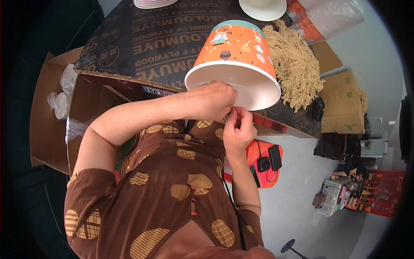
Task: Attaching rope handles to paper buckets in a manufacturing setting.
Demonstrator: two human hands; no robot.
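A large orange paper bucket (pixel 235 52) with cartoon figures and a white inside lies tilted on the dark plywood table (pixel 164 47), its open mouth facing me. My left hand (pixel 213 100) grips the near rim of the bucket. My right hand (pixel 237 127) is pinched just below that rim, fingertips touching the left hand's; something thin like a cord may be between the fingers, but it is too small to tell. A heap of beige cords (pixel 295 64) lies right beside the bucket.
White stacked lids or plates (pixel 263 7) sit at the table's far edge. An open cardboard box (pixel 51 112) with clear plastic bags stands at my left. A red stool (pixel 263 164) with black devices is at my right, cardboard boxes (pixel 343 101) beyond it.
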